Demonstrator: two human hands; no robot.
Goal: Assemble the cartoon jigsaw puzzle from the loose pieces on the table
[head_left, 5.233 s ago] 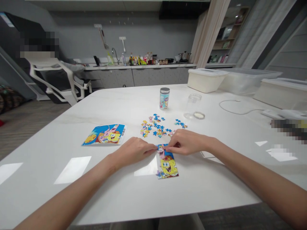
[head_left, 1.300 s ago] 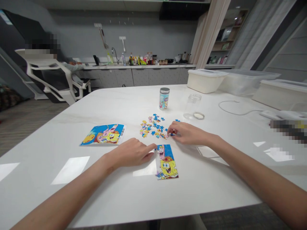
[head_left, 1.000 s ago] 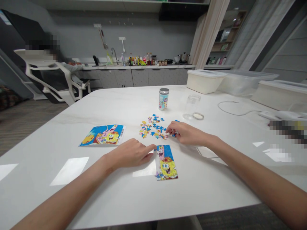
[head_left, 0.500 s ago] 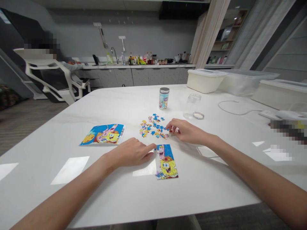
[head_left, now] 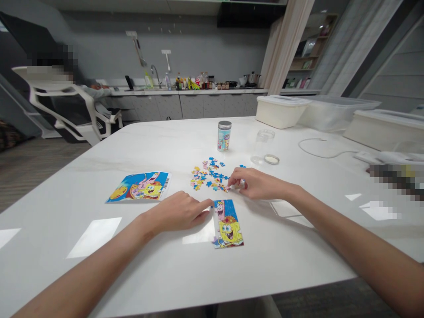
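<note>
A partly joined jigsaw puzzle [head_left: 228, 225] with a yellow cartoon character lies flat near the table's front. Beside its upper left corner, my left hand [head_left: 180, 211] rests with the index finger stretched out; a tiny blue bit shows at the fingertip. My right hand [head_left: 253, 183] is at the right edge of the loose puzzle pieces [head_left: 212, 174], fingers bent down and apart, the fingertips touching pieces there. Part of that edge is hidden under the hand. One blue puzzle piece [head_left: 243, 166] lies just beyond my right knuckles. The picture sheet [head_left: 139, 186] lies left of the pile.
Behind the pieces stands a printed can [head_left: 224, 137] with a metal lid. A clear jar [head_left: 263, 148] and a ring-shaped lid [head_left: 272, 159] are to its right. Storage boxes [head_left: 281, 112] and a white cable [head_left: 314, 152] occupy the right side. A person sits in a white chair [head_left: 62, 104].
My right hand has shifted slightly nearer along the pile's right edge. A blue piece now shows behind it. My left hand stays at the joined puzzle's corner; the view has turned slightly.
</note>
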